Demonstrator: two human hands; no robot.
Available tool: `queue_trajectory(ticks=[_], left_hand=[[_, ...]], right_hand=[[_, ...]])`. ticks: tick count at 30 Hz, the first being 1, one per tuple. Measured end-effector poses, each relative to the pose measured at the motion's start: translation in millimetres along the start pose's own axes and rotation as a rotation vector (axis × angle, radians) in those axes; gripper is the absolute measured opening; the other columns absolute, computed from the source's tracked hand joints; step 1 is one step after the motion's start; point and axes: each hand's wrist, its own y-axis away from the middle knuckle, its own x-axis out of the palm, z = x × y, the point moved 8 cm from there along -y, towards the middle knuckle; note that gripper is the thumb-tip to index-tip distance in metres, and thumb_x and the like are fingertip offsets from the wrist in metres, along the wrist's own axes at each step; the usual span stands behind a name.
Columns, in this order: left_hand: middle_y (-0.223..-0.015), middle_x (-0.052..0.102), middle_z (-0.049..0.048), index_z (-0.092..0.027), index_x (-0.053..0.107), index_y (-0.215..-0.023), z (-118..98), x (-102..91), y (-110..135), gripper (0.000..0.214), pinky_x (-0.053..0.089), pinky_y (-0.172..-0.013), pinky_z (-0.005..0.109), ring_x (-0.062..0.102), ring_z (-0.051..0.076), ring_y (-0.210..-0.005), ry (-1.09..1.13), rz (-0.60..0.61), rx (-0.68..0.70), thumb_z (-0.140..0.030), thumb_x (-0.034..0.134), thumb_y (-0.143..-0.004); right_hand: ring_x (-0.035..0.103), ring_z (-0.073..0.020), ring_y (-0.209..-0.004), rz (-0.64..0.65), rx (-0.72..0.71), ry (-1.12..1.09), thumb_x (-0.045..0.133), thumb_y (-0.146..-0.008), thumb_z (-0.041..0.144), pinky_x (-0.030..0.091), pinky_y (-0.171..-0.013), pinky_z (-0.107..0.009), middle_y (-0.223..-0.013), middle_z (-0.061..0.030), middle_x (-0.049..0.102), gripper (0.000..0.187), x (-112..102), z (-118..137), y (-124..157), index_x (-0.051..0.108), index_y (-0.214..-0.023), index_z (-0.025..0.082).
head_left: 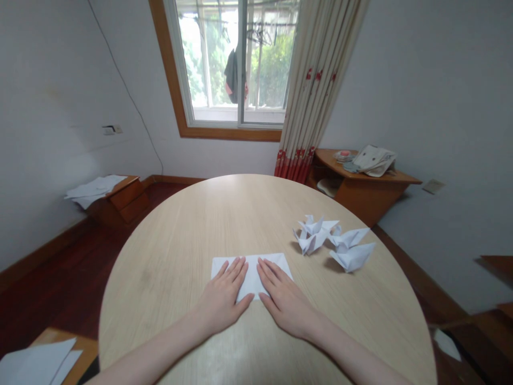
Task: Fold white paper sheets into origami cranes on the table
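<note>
The folded white paper (251, 274) lies straight ahead of me on the desk (180, 240), long axis running left to right, with my left hand (224, 299) and right hand (285, 299) laid flat on it, fingers outstretched, gripping nothing, equally near.

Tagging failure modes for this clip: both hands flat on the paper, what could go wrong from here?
1. The left hand and right hand both press flat on the white folded paper. On the smooth round table it could slide, so a crease might land crooked.
2. The folded paper figures sit on the right hand's side. A sweep of that forearm could knock or flatten them.
</note>
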Motion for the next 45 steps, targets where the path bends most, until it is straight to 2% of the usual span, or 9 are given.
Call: queue_trajectory(ticks=[4, 8, 14, 19, 23, 27, 32, 39, 45], left_hand=[[-0.149, 0.037, 0.0164, -0.009, 0.032, -0.145, 0.8, 1.3, -1.1, 0.062, 0.030, -0.113, 0.048, 0.029, 0.027, -0.140, -0.002, 0.033, -0.007, -0.044, 0.042, -0.095], [-0.150, 0.035, 0.0143, -0.012, 0.028, -0.147, 1.0, 0.2, -1.3, 0.061, 0.026, -0.114, 0.051, 0.025, 0.027, -0.142, -0.010, 0.030, 0.005, -0.045, 0.038, -0.097], [-0.152, 0.032, 0.0144, -0.011, 0.028, -0.147, 1.8, 3.3, -1.7, 0.061, 0.022, -0.114, 0.054, 0.023, 0.028, -0.143, -0.029, 0.077, 0.002, -0.047, 0.034, -0.098], [-0.152, 0.031, 0.0135, -0.015, 0.027, -0.148, 4.9, 4.9, -3.4, 0.058, 0.022, -0.114, 0.052, 0.022, 0.027, -0.143, -0.014, 0.090, 0.018, -0.047, 0.033, -0.100], [-0.154, 0.025, 0.0136, -0.015, 0.024, -0.148, 8.7, 8.4, -5.0, 0.059, 0.021, -0.115, 0.050, 0.019, 0.025, -0.144, 0.013, 0.163, 0.018, -0.046, 0.035, -0.100], [-0.156, 0.019, 0.0111, -0.018, 0.022, -0.149, 11.9, 8.4, -4.5, 0.055, 0.018, -0.116, 0.048, 0.014, 0.024, -0.145, 0.034, 0.251, 0.022, -0.041, 0.034, -0.101], [-0.157, 0.016, 0.0080, -0.022, 0.021, -0.150, 14.3, 0.9, -3.5, 0.051, 0.015, -0.117, 0.046, 0.011, 0.021, -0.145, 0.096, 0.315, 0.061, -0.036, 0.033, -0.102], [-0.158, 0.013, 0.0073, -0.027, 0.021, -0.150, 25.0, -1.7, -3.2, 0.061, 0.012, -0.117, 0.047, 0.010, 0.022, -0.146, 0.241, 0.410, 0.045, -0.042, 0.046, -0.097], [-0.157, 0.015, 0.0069, -0.029, 0.024, -0.149, 30.9, -2.5, -3.3, 0.066, 0.012, -0.117, 0.049, 0.010, 0.025, -0.146, 0.354, 0.407, 0.039, -0.045, 0.055, -0.093]], right_hand=[[0.022, -0.0266, -0.143, 0.015, 0.012, 0.025, 0.041, -0.095, 0.027, 0.031, -0.114, -0.049, -0.153, -0.0129, 0.032, 0.058, 6.3, -2.4, -0.8, 0.027, -0.150, 0.014], [0.021, -0.0263, -0.143, 0.036, 0.032, 0.038, 0.041, -0.095, 0.029, 0.027, -0.115, -0.049, -0.153, -0.0149, 0.030, 0.057, 10.0, -3.3, -2.4, 0.029, -0.148, 0.011], [0.022, -0.0285, -0.143, 0.041, 0.090, 0.067, 0.042, -0.095, 0.033, 0.027, -0.115, -0.051, -0.153, -0.0138, 0.029, 0.057, 9.1, -4.1, -3.9, 0.033, -0.147, 0.012], [0.022, -0.0287, -0.143, 0.072, 0.095, 0.093, 0.040, -0.096, 0.035, 0.027, -0.114, -0.052, -0.154, -0.0137, 0.028, 0.056, 11.4, -4.2, -5.6, 0.032, -0.147, 0.012], [0.021, -0.0271, -0.143, 0.066, 0.079, 0.094, 0.038, -0.097, 0.035, 0.026, -0.114, -0.053, -0.154, -0.0109, 0.027, 0.056, 11.7, -6.8, -5.4, 0.026, -0.150, 0.019], [0.017, -0.0247, -0.144, 0.142, 0.068, 0.096, 0.031, -0.100, 0.033, 0.023, -0.116, -0.051, -0.156, -0.0084, 0.024, 0.053, 12.5, -9.4, -5.5, 0.023, -0.151, 0.020], [0.016, -0.0236, -0.144, 0.216, 0.066, 0.077, 0.032, -0.100, 0.032, 0.021, -0.117, -0.050, -0.156, -0.0063, 0.023, 0.052, 9.1, -12.5, -5.7, 0.023, -0.151, 0.023], [0.012, -0.0224, -0.145, 0.304, 0.051, -0.009, 0.030, -0.101, 0.033, 0.014, -0.117, -0.054, -0.157, -0.0034, 0.016, 0.051, 4.2, -16.8, -4.2, 0.017, -0.151, 0.029], [0.006, -0.0235, -0.146, 0.353, 0.050, -0.055, 0.033, -0.100, 0.031, 0.010, -0.117, -0.056, -0.158, 0.0002, 0.014, 0.052, -3.5, -19.5, -3.7, 0.018, -0.150, 0.033]])
